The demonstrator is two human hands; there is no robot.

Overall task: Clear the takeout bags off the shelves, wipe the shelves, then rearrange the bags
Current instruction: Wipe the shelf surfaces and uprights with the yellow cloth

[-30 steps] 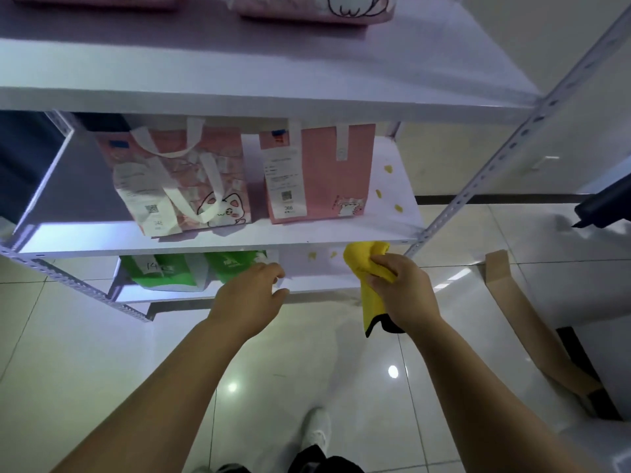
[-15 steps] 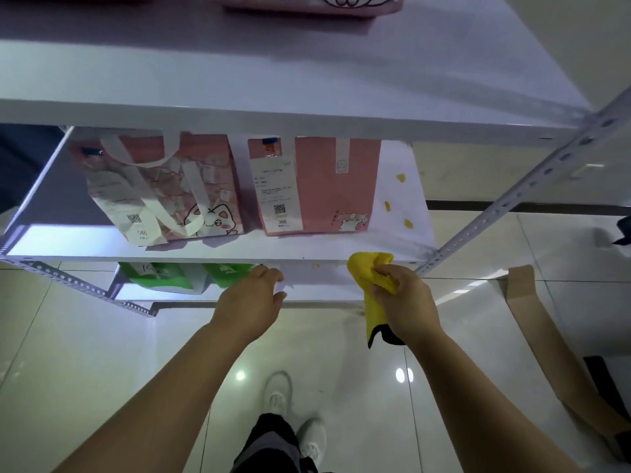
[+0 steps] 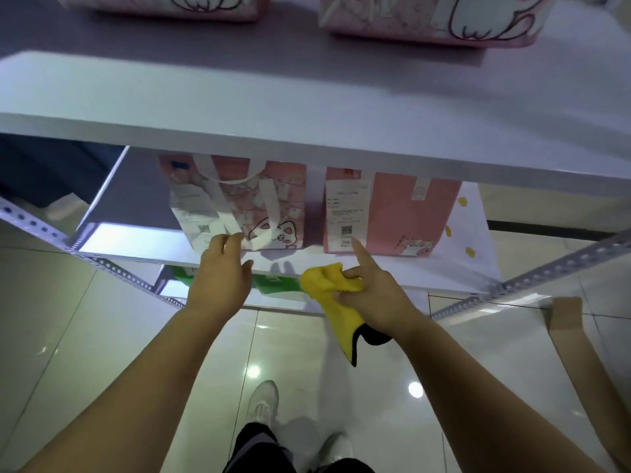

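White shelves (image 3: 307,107) stood on a glossy floor (image 3: 68,336); the left hand (image 3: 222,271) was released, the right hand (image 3: 372,295) grasped a yellow cloth (image 3: 327,285).

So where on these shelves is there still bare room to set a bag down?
Middle shelf: a bare patch left of the cat bag, and a narrower strip right of the pink bag, dotted with yellow spots. Top shelf: a wide bare band in front of its two bags. Crowded: the middle, where both bags stand close.
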